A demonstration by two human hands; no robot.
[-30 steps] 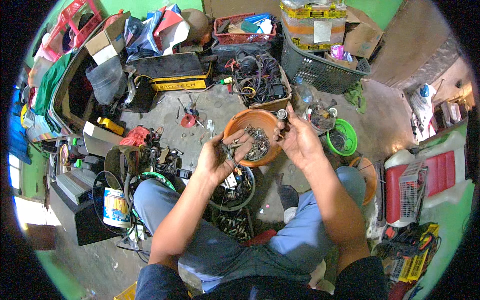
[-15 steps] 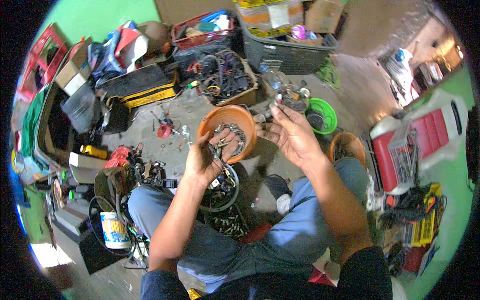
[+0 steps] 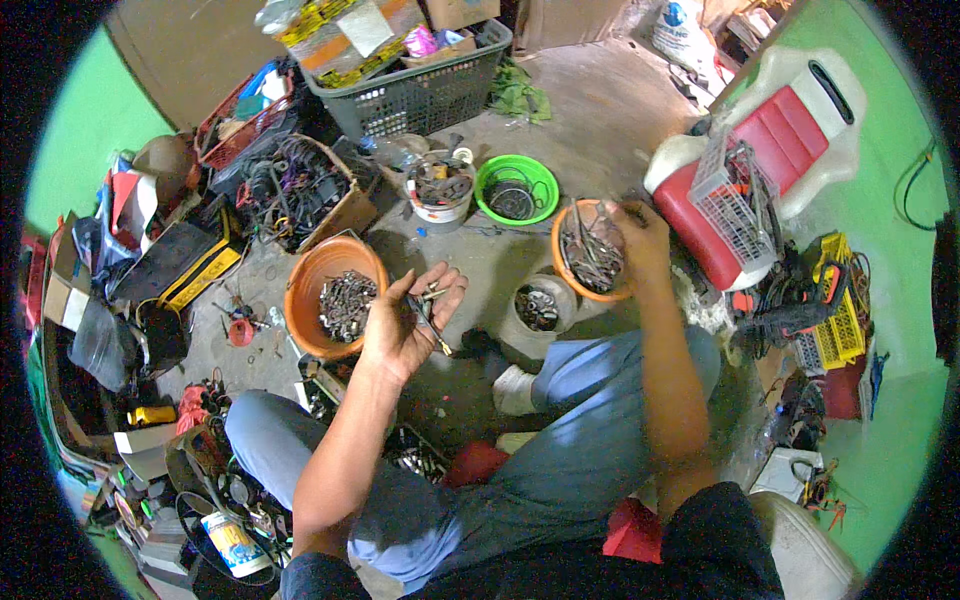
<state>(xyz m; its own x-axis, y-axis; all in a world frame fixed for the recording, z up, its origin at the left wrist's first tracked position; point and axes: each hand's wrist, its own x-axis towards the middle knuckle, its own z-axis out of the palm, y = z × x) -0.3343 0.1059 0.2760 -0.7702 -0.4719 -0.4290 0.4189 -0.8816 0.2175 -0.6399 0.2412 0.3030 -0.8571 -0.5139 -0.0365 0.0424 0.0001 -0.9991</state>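
Observation:
My left hand (image 3: pixel 408 325) is held palm up above the floor, fingers spread, with several small metal parts (image 3: pixel 428 308) lying on the palm. It hovers just right of an orange bowl (image 3: pixel 303 290) filled with screws and bolts. My right hand (image 3: pixel 642 238) reaches out to the right and grips the rim of a second orange bowl (image 3: pixel 560 262) full of long nails and metal scraps, lifted slightly off the floor. Below that bowl stands a white tub (image 3: pixel 525 330) with more metal bits. My knees in blue trousers frame the lower view.
A green bowl (image 3: pixel 540 180) and a white bucket of parts (image 3: pixel 440 195) stand further out. A grey basket (image 3: pixel 420 90), a box of cables (image 3: pixel 300 190), a yellow-black case (image 3: pixel 195 275) and a red-and-white container (image 3: pixel 760 160) ring the concrete floor. Tools lie at right.
My right hand has left the first orange bowl and swung right to take the second orange bowl. My left hand now holds parts on its open palm. The view has shifted right.

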